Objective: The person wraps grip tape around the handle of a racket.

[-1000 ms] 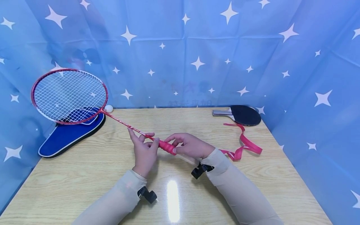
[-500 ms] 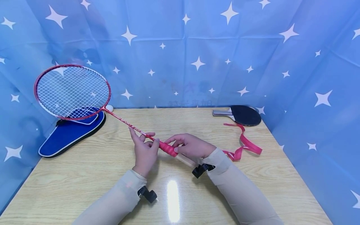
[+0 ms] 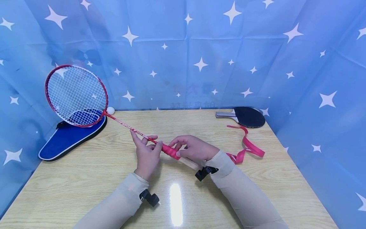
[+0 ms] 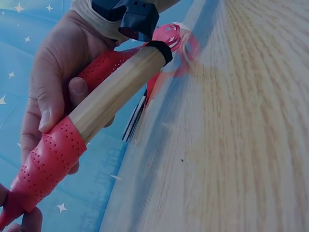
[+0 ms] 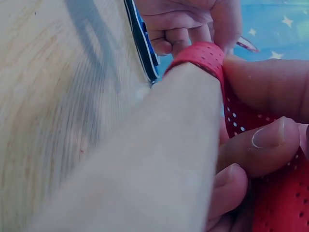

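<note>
Racket [image 3: 120,122] hung aslant above tabletop [image 3: 85,184], long axis running from strung head [image 3: 76,95] at far left to bare wooden handle [image 4: 118,92] at right, nearer me. My left hand [image 3: 147,157] pinched neck [image 4: 11,205]; my right hand [image 3: 197,149], nearer bare wood, had fingers narrowed on red tape [image 4: 50,157] at lower edge of wrap. Tape's loose end [image 3: 251,146] trailed rightward onto tabletop, beyond my right hand.

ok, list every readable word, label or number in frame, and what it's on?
"SPORT": on the racket shaft.
More small characters after "SPORT" on the same shaft: too small to read.
Faint marks low on the blue curtain: look like reversed lettering, too faint to read.
Blue case and black paddle: no readable text.
</note>
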`<action>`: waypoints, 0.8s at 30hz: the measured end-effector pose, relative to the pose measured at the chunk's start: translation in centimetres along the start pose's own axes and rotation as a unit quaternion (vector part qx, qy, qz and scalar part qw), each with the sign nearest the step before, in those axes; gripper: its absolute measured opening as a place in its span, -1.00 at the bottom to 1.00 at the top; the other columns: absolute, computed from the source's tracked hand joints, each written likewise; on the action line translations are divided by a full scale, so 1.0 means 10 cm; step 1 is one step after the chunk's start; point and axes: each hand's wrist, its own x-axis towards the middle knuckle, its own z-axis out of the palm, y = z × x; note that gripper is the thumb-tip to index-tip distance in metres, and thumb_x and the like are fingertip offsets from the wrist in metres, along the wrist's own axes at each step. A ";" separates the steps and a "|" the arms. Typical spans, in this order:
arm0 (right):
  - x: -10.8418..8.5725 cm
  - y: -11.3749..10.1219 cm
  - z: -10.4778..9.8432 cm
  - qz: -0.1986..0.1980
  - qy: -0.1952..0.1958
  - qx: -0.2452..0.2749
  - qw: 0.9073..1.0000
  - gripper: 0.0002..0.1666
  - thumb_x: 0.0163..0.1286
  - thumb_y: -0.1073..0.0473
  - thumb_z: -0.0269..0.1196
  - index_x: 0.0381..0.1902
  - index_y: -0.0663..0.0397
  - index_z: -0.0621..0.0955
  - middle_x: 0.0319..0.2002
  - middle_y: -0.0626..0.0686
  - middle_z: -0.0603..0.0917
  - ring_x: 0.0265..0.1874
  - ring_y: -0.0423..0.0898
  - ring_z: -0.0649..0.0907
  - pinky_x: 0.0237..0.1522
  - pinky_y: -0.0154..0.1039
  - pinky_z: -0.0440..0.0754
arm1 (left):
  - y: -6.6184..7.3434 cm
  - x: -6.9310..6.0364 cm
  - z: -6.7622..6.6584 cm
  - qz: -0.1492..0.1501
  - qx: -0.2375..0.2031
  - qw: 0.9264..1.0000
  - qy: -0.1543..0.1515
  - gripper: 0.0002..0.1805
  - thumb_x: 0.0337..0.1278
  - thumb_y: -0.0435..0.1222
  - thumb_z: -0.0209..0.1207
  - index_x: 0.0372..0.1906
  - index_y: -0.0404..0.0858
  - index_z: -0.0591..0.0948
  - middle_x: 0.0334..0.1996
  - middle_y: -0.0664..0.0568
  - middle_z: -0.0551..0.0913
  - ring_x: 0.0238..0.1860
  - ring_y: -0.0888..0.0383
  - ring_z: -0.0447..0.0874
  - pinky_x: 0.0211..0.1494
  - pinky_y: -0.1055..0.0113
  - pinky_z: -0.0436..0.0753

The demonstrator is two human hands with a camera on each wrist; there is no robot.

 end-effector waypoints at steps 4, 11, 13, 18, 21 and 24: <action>0.00 0.01 -0.02 -0.002 -0.009 -0.003 1.000 -0.55 0.47 0.33 0.28 0.20 -0.23 0.70 -0.11 -0.10 0.77 0.05 0.00 0.64 0.07 -0.05 0.61 | 0.00 0.00 0.00 0.002 0.000 1.000 -0.004 0.38 0.33 -0.46 0.30 0.64 0.26 -0.59 0.07 -0.15 0.63 -0.31 -0.04 0.76 -0.20 0.35 0.76; -0.02 0.01 -0.03 0.000 -0.035 0.037 0.999 -0.45 0.48 0.39 0.22 0.32 -0.17 0.65 -0.01 -0.04 0.81 0.05 -0.05 0.72 0.24 0.02 0.58 | 0.02 0.00 0.00 0.001 -0.009 1.000 -0.004 0.38 0.33 -0.48 0.27 0.63 0.25 -0.60 0.07 -0.11 0.62 -0.29 -0.05 0.76 -0.15 0.35 0.78; -0.02 0.00 -0.03 0.001 -0.038 0.045 0.998 -0.43 0.47 0.41 0.19 0.34 -0.17 0.64 -0.02 -0.02 0.81 0.03 -0.04 0.73 0.23 0.03 0.57 | 0.02 0.00 0.00 0.001 -0.011 1.000 -0.005 0.37 0.34 -0.49 0.26 0.63 0.25 -0.61 0.08 -0.11 0.61 -0.28 -0.05 0.76 -0.15 0.35 0.78; -0.01 0.00 -0.02 -0.004 -0.023 0.023 0.999 -0.52 0.47 0.34 0.29 0.26 -0.19 0.66 -0.08 -0.05 0.79 0.02 -0.03 0.69 0.18 0.02 0.58 | 0.03 0.00 0.00 0.009 0.000 1.000 -0.007 0.39 0.31 -0.48 0.30 0.65 0.18 -0.60 0.07 -0.10 0.63 -0.27 -0.05 0.74 -0.20 0.36 0.75; 0.00 0.01 -0.01 0.000 -0.012 0.012 1.000 -0.57 0.44 0.29 0.36 0.18 -0.24 0.67 -0.09 -0.08 0.76 0.03 -0.03 0.67 0.14 0.02 0.59 | 0.03 0.00 0.00 0.011 0.019 1.000 -0.007 0.41 0.29 -0.43 0.36 0.66 0.12 -0.60 0.06 -0.07 0.65 -0.27 -0.04 0.73 -0.24 0.37 0.72; 0.00 0.02 0.00 0.001 -0.007 0.012 1.000 -0.58 0.40 0.30 0.38 0.13 -0.24 0.67 -0.10 -0.07 0.76 0.05 -0.01 0.66 0.11 0.02 0.60 | 0.03 -0.01 0.00 0.012 0.027 1.000 -0.008 0.42 0.29 -0.40 0.38 0.66 0.09 -0.60 0.05 -0.06 0.66 -0.29 -0.02 0.73 -0.28 0.39 0.70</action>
